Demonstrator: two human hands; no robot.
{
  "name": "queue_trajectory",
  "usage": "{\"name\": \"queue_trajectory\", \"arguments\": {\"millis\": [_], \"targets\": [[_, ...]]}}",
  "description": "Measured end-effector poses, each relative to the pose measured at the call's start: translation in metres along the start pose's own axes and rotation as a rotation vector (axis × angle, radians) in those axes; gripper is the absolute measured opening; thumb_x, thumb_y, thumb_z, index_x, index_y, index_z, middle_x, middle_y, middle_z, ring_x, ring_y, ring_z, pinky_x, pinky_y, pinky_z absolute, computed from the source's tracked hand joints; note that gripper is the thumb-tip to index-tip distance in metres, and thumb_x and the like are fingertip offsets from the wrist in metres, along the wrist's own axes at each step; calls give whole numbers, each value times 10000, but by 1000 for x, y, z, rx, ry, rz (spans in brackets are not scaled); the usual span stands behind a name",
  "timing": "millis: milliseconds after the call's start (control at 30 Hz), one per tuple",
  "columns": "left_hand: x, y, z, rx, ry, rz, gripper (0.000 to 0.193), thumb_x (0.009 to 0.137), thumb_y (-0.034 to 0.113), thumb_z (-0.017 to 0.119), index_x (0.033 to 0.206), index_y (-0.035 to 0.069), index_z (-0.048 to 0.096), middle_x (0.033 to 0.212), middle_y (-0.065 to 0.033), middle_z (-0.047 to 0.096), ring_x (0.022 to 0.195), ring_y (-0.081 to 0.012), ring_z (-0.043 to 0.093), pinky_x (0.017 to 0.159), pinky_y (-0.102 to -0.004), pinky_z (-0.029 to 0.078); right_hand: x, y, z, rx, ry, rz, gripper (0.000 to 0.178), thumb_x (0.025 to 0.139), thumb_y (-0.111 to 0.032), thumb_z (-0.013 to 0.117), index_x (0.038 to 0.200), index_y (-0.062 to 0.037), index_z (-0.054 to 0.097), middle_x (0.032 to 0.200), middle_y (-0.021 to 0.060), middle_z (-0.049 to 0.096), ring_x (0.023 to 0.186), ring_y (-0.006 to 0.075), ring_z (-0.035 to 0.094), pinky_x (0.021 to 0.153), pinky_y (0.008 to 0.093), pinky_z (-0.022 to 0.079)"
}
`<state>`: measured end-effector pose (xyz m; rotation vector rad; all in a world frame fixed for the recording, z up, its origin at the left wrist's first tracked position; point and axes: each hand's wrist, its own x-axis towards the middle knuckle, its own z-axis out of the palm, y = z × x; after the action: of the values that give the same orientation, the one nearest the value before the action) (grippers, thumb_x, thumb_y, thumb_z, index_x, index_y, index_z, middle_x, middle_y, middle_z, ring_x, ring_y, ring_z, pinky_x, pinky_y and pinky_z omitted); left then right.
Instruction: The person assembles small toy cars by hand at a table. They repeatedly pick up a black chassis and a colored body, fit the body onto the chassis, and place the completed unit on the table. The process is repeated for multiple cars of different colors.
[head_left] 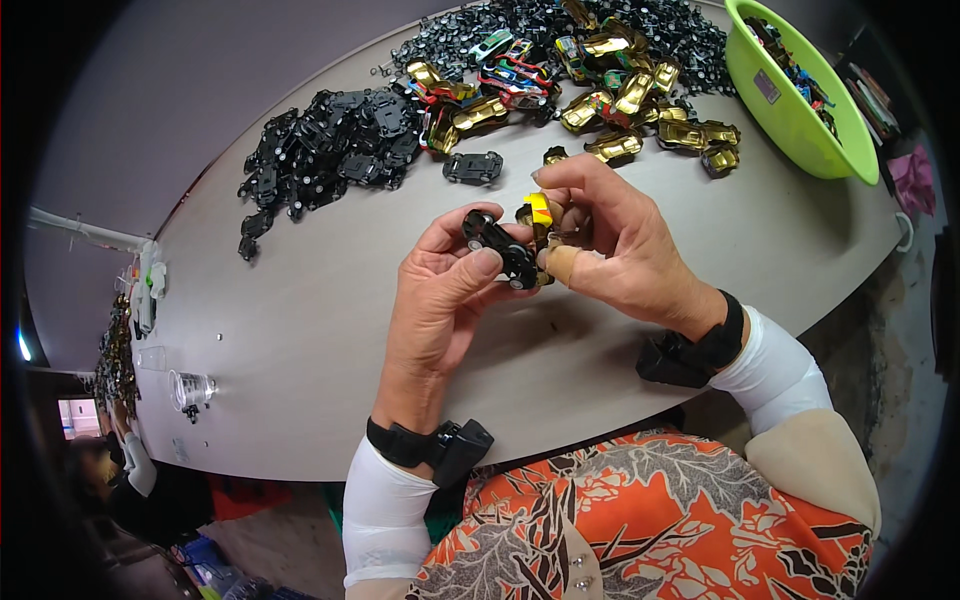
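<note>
My left hand (443,280) grips a black toy car chassis (503,252) with small wheels, thumb laid along it. Close beside it, my right hand (615,235) pinches a toy car body shell (538,211) with yellow and red on it, partly hidden by the fingers. The two pieces almost meet; whether they touch, I cannot tell. A tape-like wrap (572,266) covers part of my right thumb. Just beyond my hands lies a single black chassis (473,168), with a gold car body (614,148) to its right.
A heap of black chassis (335,145) lies far left. Gold and coloured car bodies (520,80) pile up at the back before many small wheel parts (690,40). A green basin (800,125) stands far right. A clear cup (190,390) sits left; another person (145,480) is beyond.
</note>
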<state>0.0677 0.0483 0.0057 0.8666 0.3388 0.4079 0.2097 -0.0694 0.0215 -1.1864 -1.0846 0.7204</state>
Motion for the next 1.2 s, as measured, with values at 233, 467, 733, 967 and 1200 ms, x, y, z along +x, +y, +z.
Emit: {"name": "queue_trajectory", "arguments": {"millis": [233,467,733,967,1200], "targets": [[-2,3,5,31,1,-16,406,770,17,662,1148,-5,517,1046,-114,594,904,-197,621,742,-347,577,1,-5,0,-176,-68,-27,327,751,6,588,1067,-33,512,853,27,523,732,60,515,637,207,454],[-4,-1,8,130,11,38,420,740,-54,664,1146,-37,557,986,-137,629,808,-170,640,702,-285,568,1,-4,1,-221,-119,-27,284,753,0,578,1033,-25,537,850,46,519,740,85,533,648,231,463],[-5,-4,7,211,10,53,411,771,-25,657,1169,-28,555,1000,-129,634,835,-163,629,690,-274,556,2,-8,1,-180,-150,8,254,744,-1,593,991,-20,541,833,43,516,706,84,528,610,229,464],[-11,-9,16,632,-26,221,338,894,51,516,1218,-47,509,1103,-85,604,932,-131,582,820,-242,467,1,0,4,-294,-55,25,199,744,5,614,933,-18,560,825,33,532,690,72,540,585,219,465],[-7,3,8,485,-61,110,372,851,30,568,1215,-25,516,1012,-86,630,913,-134,596,813,-255,478,3,1,-3,-169,-92,-12,213,760,-30,663,947,-17,561,778,5,540,683,55,527,587,202,438]]}}
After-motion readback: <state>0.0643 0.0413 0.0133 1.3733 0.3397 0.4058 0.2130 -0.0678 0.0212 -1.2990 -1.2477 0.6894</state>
